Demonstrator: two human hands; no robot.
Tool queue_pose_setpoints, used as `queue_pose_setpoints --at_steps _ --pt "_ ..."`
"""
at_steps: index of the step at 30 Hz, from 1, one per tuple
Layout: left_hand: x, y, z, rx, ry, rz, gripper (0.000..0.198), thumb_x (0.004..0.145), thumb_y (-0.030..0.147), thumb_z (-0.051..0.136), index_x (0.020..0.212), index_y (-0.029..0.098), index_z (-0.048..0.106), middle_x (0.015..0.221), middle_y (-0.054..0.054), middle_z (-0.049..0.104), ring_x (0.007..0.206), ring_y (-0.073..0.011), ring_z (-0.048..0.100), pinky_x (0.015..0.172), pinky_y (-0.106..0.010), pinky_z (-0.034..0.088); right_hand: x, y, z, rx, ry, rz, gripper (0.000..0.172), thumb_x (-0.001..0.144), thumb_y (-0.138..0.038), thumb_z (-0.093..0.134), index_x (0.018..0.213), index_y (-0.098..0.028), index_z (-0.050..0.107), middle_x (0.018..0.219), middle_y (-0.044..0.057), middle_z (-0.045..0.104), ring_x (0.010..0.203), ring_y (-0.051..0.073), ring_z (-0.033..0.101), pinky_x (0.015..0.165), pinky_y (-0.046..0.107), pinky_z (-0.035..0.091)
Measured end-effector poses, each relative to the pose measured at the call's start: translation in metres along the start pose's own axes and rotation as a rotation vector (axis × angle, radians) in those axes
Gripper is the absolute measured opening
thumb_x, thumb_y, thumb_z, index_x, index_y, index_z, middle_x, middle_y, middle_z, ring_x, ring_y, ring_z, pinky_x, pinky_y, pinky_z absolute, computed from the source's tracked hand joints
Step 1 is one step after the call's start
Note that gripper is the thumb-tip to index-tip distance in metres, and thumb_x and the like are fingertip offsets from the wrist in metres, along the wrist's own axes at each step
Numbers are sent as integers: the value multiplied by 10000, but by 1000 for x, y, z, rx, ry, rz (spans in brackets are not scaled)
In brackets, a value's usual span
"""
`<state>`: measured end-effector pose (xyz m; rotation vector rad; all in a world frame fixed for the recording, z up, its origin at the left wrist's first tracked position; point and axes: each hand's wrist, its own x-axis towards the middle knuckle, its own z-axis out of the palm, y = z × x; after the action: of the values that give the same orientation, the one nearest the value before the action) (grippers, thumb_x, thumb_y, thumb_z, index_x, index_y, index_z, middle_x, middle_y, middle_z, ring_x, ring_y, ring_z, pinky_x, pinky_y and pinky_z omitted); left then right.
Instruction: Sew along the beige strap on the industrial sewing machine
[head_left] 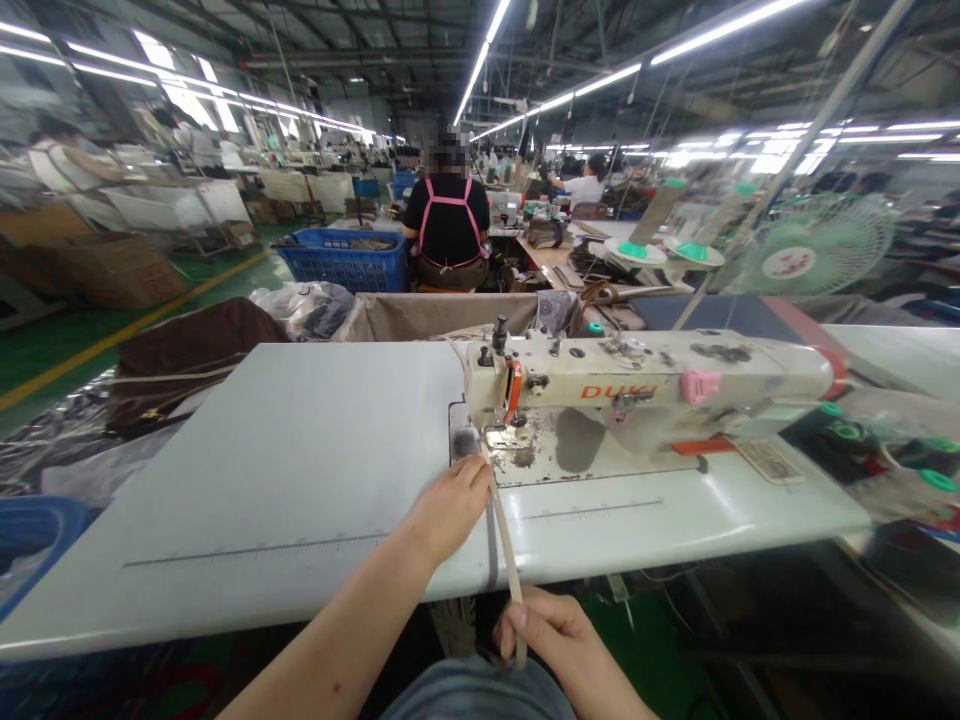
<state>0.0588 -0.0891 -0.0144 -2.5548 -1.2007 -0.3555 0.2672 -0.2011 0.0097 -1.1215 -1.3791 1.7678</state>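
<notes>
At the needle, thin beige strap (508, 545), taut

1. The left hand (450, 505) was stretched forward on a bare forearm, palm down, fingers curled and pressed flat.
2. The right hand (551, 630) was kept low and close to the body, fingers closed in a pinch, thumb on top.
3. The two hands were held near each other, left ahead of right.
</notes>
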Motion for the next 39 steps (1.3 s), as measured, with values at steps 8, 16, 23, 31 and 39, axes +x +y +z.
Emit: queue_pose_setpoints --at_steps 8,16,23,31,39 --pt "1 -1 -2 40 -11 18 189 1046 168 557 1142 132 715 1294 -102 698 1311 -266 604 1206 -399 477 -2 3 1 -47 -2 -6 583 936 -689 670 687 -183 815 730 52 684 747 215 627 746 347 436" --pt "0 -1 0 -38 5 -37 254 1065 172 478 1244 155 658 1335 -118 691 1328 -247 617 1210 -399 479 -2 -2 4 -53 -30 -19 580 932 -693 666 679 -189 802 727 44 674 734 207 611 737 342 446" --pt "1 0 -3 -36 -13 -19 262 1069 147 456 1239 140 655 1281 -112 701 1300 -260 624 1203 -416 482 -2 -5 3 -67 19 -9 529 864 -688 748 696 -187 725 737 34 660 755 215 585 746 348 436" --pt "1 0 -2 -81 -20 -24 236 1065 154 501 1236 120 659 1292 -122 691 1294 -266 623 1176 -401 502 8 -2 6 -87 118 -1 499 832 -689 770 879 -192 768 746 14 652 744 216 580 738 347 458" --pt "0 0 -5 -86 -12 -31 240 1045 104 478 1193 137 664 1309 -121 685 1301 -261 626 1175 -405 501 28 -2 9 54 155 -5 671 810 -810 730 1099 -204 745 840 72 800 822 262 703 842 410 543"
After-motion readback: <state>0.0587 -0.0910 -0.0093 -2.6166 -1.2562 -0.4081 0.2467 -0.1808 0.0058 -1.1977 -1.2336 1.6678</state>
